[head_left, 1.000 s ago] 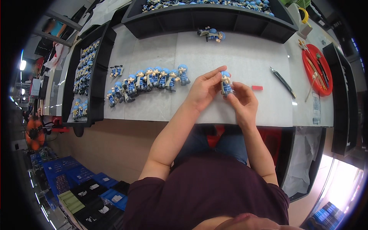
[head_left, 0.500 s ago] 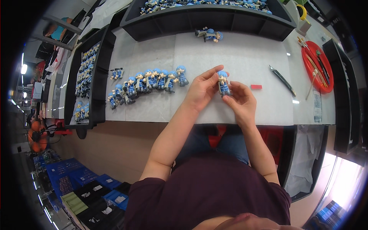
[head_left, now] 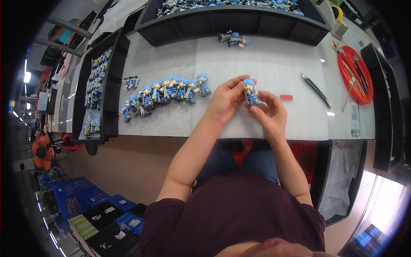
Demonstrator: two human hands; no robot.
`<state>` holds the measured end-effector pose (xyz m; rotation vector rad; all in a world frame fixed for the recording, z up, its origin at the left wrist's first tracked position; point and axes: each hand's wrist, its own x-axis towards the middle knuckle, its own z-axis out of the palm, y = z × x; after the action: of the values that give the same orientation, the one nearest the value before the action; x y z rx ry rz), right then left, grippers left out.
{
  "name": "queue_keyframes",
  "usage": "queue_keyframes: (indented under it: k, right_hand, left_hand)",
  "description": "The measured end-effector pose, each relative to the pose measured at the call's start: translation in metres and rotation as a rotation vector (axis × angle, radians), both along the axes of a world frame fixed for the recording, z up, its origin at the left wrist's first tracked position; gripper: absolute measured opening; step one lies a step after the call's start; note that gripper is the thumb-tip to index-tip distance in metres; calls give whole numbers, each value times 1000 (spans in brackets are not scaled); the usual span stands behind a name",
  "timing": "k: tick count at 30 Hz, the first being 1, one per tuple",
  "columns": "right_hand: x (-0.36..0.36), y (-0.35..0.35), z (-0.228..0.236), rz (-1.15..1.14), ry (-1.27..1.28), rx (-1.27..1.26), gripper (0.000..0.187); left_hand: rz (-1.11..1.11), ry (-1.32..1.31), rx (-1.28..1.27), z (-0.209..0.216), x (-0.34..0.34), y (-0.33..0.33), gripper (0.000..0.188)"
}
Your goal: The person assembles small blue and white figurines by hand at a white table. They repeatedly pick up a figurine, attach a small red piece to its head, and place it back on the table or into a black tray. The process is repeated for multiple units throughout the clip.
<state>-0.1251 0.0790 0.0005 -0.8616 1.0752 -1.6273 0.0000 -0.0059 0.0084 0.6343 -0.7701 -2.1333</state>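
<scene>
A small blue-haired figurine (head_left: 250, 92) in a blue outfit with dark feet is held upright between my two hands over the near part of the table. My left hand (head_left: 227, 99) pinches its upper part with thumb and fingers. Around its lower end close the thumb and fingers of my right hand (head_left: 271, 112). To the left lies a row of several similar figurines (head_left: 167, 91), leaning close together on the tabletop. A small red block (head_left: 286, 97) rests just right of my right hand. Farther right lies a dark craft knife (head_left: 316, 90).
A large black bin (head_left: 231, 25) full of figurines stands at the back, with loose figurines (head_left: 233, 39) before it. Another black bin (head_left: 112, 85) with figurines is at left. At right are a red oval tray (head_left: 369, 97) with brushes and a yellow tape roll (head_left: 337, 13).
The figurine has tilted slightly in my fingers, its feet shifting a little. Both hands keep nearly the same place and grip.
</scene>
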Motion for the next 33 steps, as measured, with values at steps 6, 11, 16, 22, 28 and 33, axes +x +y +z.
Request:
queue_keyframes:
  k: [6,11,16,22,28,33]
  right_hand:
    - [4,3,-5,-133,171,-86,40]
    - [7,0,-8,-234,224,-114,46]
    - [4,0,-5,-157,204,-83,50]
    - [2,1,-4,-141,162,-87,48]
    - [5,1,-3,-166,127,-52,45]
    - [9,2,-5,-211,134,-69,45]
  left_hand:
    - [-19,18,-64,-4,-1,2,32]
    - [-28,-5,-129,-10,2,1,33]
    - [8,52,-123,-6,-1,2,34]
    - [-18,62,-89,-3,-4,1,35]
    - [-48,77,-68,1,-5,2,36]
    - [-51,80,-73,6,-5,6,36]
